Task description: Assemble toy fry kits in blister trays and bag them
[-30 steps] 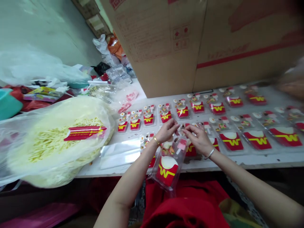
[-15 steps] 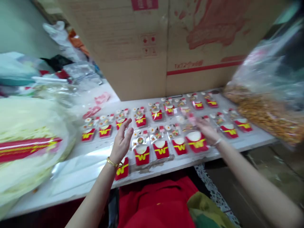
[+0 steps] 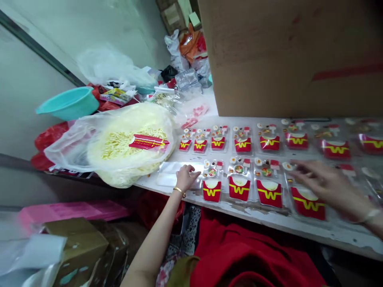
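Note:
My left hand (image 3: 186, 177) rests at a stack of clear plastic sheets or bags (image 3: 167, 173) on the white table, its fingers loosely spread beside the leftmost front-row clear plastic pack. That pack holds a red toy fries carton with a yellow W (image 3: 212, 193) and small toy food pieces. To the right, my right hand (image 3: 332, 185), slightly blurred, hovers with fingers apart over a front-row pack with another red toy carton (image 3: 308, 204). Its fingertips are near a toy fried egg (image 3: 287, 166); whether they touch it I cannot tell. Similar packs (image 3: 241, 145) form a back row.
A large plastic bag of pale yellow toy fries (image 3: 119, 149) lies on the left, with a red carton piece (image 3: 149, 142) on top. Behind it sits a turquoise basin (image 3: 67, 104). A big cardboard box (image 3: 287, 71) stands behind the rows. Pink pieces (image 3: 196, 115) lie near it.
The view has swung left, bringing in the basin and the whole bag of fries. My left hand has come down to the plastic sheets left of the packs. My right hand stays over the front row.

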Demonstrator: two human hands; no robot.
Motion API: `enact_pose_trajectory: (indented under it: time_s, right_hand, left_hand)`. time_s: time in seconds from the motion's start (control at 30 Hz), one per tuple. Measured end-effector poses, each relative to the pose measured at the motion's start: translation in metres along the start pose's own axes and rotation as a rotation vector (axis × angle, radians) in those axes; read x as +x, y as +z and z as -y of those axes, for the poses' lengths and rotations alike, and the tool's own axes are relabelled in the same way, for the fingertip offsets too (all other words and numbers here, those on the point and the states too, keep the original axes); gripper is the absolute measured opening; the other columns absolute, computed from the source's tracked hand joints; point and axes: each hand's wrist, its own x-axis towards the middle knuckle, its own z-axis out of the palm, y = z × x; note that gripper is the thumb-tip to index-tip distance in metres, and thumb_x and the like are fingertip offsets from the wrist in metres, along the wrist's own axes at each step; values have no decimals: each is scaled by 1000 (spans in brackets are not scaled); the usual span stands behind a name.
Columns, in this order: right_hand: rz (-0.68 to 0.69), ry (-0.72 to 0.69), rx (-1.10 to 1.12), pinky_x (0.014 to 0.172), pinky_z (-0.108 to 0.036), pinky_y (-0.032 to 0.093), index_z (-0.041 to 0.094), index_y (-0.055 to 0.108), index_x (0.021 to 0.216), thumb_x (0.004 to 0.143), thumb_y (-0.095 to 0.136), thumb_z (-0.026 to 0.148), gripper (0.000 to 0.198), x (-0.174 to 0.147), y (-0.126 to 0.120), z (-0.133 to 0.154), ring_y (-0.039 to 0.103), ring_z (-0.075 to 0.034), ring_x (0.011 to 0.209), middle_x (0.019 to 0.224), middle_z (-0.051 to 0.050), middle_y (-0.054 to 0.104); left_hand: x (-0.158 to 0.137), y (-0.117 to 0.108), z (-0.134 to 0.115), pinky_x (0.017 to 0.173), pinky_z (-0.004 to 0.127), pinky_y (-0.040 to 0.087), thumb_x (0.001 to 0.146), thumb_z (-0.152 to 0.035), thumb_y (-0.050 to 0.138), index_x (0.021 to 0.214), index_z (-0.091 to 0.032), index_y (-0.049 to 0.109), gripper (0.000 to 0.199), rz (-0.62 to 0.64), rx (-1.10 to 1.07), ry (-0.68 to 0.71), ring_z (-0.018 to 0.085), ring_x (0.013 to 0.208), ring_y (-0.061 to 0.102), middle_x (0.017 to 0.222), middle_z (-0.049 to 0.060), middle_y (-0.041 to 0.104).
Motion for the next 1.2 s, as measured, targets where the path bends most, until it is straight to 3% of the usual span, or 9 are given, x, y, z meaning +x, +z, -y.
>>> enact_pose_trajectory:
  time_s: [0.07, 0.23, 0.3, 0.4, 0.5, 0.67, 0.83, 1.0, 1.2]
  right_hand:
    - [292, -183, 79, 90, -42, 46, 28, 59, 120, 91, 46, 50, 39, 9, 48, 40, 58, -26, 104, 115, -12, 63]
    - [683, -622, -62, 90, -42, 46, 20, 54, 126, 89, 46, 25, 39, 35, 139, 116, 54, -27, 110, 123, -13, 58]
    - [750, -750, -193, 99, -48, 38, 21, 46, 135, 77, 52, 14, 59, 49, 158, 127, 41, -31, 126, 141, -14, 43]
    - [901, -856, -333, 108, -57, 20, 19, 32, 145, 60, 63, 11, 91, 69, 177, 132, 16, -36, 139, 153, -16, 19]
    - [1021, -916, -371, 109, -59, 12, 17, 31, 145, 52, 69, 18, 100, 83, 193, 136, 11, -37, 140, 153, -17, 16]
    - [1059, -1045, -346, 107, -60, 11, 15, 35, 143, 47, 75, 26, 105, 92, 210, 139, 23, -42, 135, 146, -23, 32]
    - [967, -1210, -161, 107, -58, 13, 16, 35, 142, 51, 73, 42, 103, 104, 203, 142, 41, -37, 120, 127, -19, 49]
    - [832, -1125, -123, 103, -52, 25, 13, 34, 143, 62, 65, 55, 96, 118, 197, 155, 46, -33, 110, 119, -18, 50]
    - [846, -1077, -212, 91, -47, 35, 15, 41, 140, 65, 63, 57, 89, 124, 201, 159, 47, -33, 106, 116, -17, 53]
  left_hand:
    - [-5, 9, 0, 78, 34, 35, 80, -45, 61, 85, -19, 59, 26, 10, 50, -36, 21, 89, 54, 90, 5, 59]
    - [-11, 16, 12, 78, 34, 32, 90, -34, 48, 83, -19, 58, 19, -35, 10, -54, 21, 92, 53, 90, 5, 59]
    - [-13, 15, 18, 77, 33, 32, 90, -33, 47, 81, -19, 58, 20, -42, -25, -49, 20, 90, 53, 88, 4, 60]
    - [-18, 11, 28, 75, 31, 34, 91, -34, 47, 78, -18, 56, 22, -52, -89, -44, 17, 84, 55, 83, 2, 60]
    - [-26, 8, 35, 73, 29, 35, 90, -34, 48, 78, -18, 56, 22, -62, -140, -46, 15, 79, 55, 80, 1, 60]
    - [-40, 6, 38, 76, 31, 35, 87, -34, 54, 76, -19, 57, 19, -54, -155, -23, 17, 81, 54, 80, 1, 59]
    - [-46, 7, 43, 78, 33, 33, 87, -35, 54, 77, -19, 56, 19, -70, -142, -27, 18, 84, 54, 82, 2, 59]
    - [-46, 7, 48, 77, 33, 33, 86, -36, 56, 76, -19, 56, 20, -85, -198, -34, 17, 82, 54, 81, 1, 60]
    - [-41, 9, 63, 68, 26, 38, 86, -37, 55, 75, -17, 58, 23, -82, -510, -88, 13, 70, 50, 75, 0, 58]
